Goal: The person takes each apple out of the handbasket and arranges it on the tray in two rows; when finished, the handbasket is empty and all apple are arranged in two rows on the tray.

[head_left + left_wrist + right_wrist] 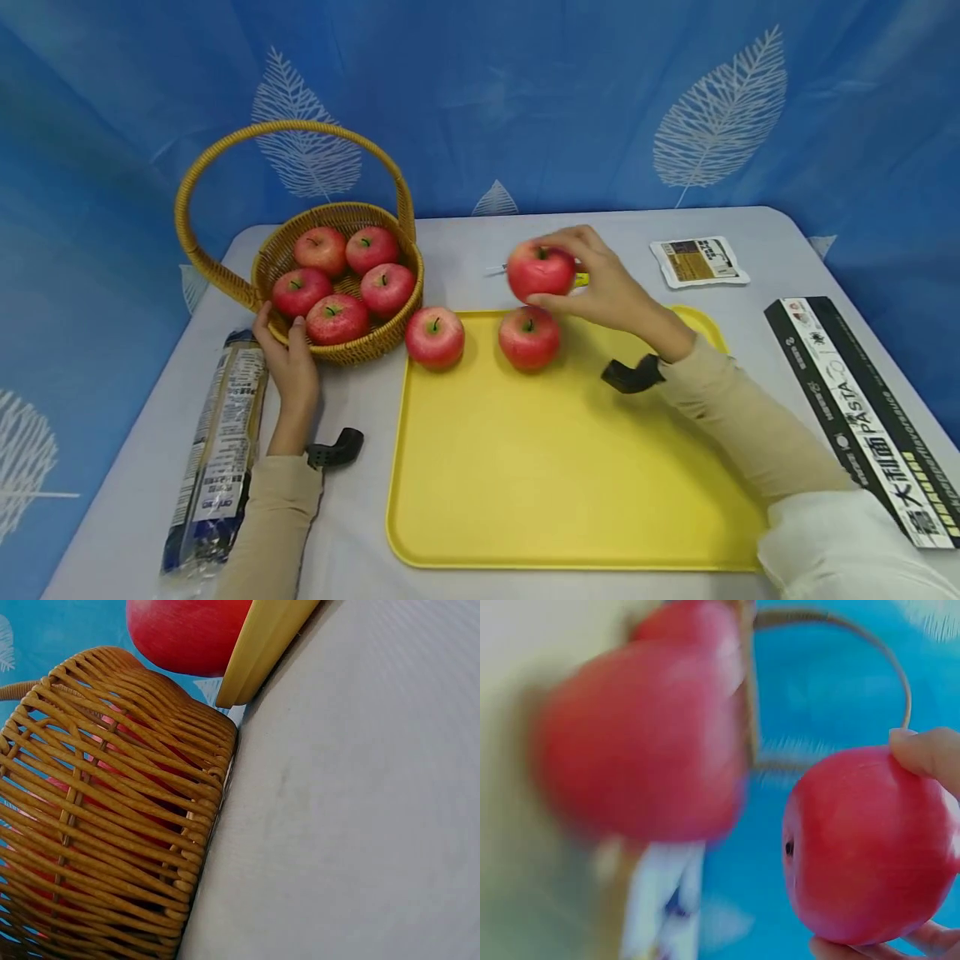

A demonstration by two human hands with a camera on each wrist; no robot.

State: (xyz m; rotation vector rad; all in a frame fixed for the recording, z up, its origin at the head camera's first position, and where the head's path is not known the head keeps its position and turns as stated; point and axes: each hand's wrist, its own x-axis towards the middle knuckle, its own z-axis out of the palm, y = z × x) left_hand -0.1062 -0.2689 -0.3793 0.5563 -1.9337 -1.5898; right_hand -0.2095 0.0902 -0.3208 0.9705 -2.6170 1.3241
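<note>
Between thumb and fingers, my right hand holds a red apple above the far edge of the yellow tray. In the right wrist view the held apple shows its dark dimple facing left. Two more apples sit at the tray's far side, one just below the held one, the other at the far left corner. My left hand grips the near-left side of a wicker basket, its thumb at the rim. Several apples lie inside the basket. The left wrist view shows its woven wall, not the hand.
Left of the tray lies a long plastic-wrapped package, partly beside the left forearm. To the right are a white sachet and a long black-and-white pasta box. A small yellow-and-white item is partly hidden behind the held apple. The basket's handle arches high.
</note>
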